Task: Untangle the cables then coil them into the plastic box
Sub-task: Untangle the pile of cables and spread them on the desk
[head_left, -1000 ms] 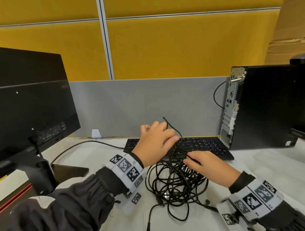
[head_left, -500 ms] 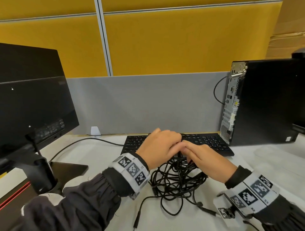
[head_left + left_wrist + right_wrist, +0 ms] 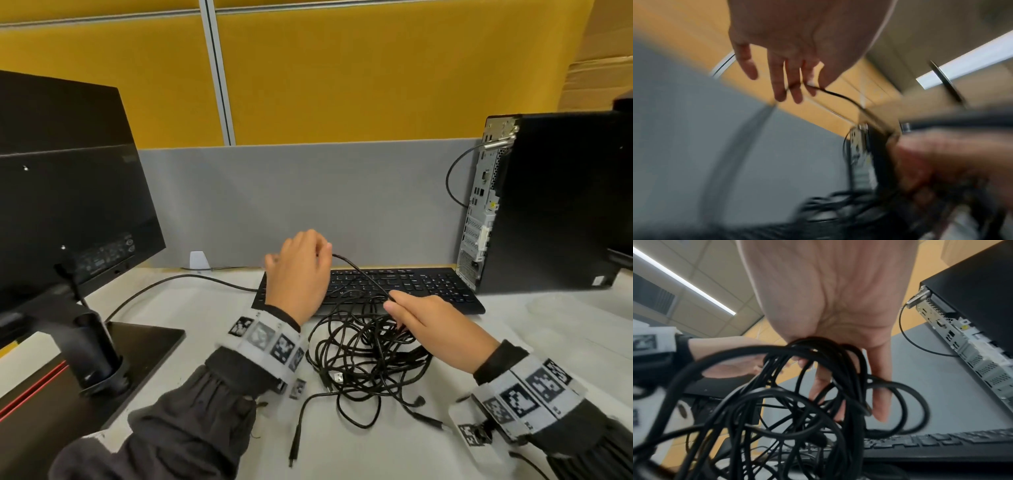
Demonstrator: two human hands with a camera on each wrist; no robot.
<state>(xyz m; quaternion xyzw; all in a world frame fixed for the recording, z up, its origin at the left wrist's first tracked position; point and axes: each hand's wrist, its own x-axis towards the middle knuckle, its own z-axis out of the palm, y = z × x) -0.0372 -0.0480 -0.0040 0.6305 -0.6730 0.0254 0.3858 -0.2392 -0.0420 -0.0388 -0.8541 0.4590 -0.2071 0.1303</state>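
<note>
Loose ends: 2 or more plug ends [image 3: 338,377] lie on the white desk [image 3: 212,308] at the near edge of the pile, free of both hands.
Cable tangle: the black cables [image 3: 363,359] sit in 1 knotted heap on the desk, just in front of the keyboard [image 3: 428,287]; no cable is coiled yet.
Right hand: the right hand [image 3: 435,325] rests on the far right of the heap, its fingers [image 3: 879,386] threaded through several loops and curled round them, pinning the bundle.
Left hand: the left hand [image 3: 298,274] is raised above the keyboard's left end, fingertips [image 3: 795,92] pinching 1 strand [image 3: 359,274] that runs down to the right hand.
Step in hand: untangling, early stage; 1 cable is being drawn out of the heap while the rest is held down.
Next move: judged to call for a steady pull along the strand, with the right hand loosening its loops wherever the strand snags, not a hard tug that tightens the knot.
Plastic box: not visible in any view; its position cannot be told.
Background: a monitor [image 3: 68,192] stands at far left, a computer tower [image 3: 555,205] at far right.
</note>
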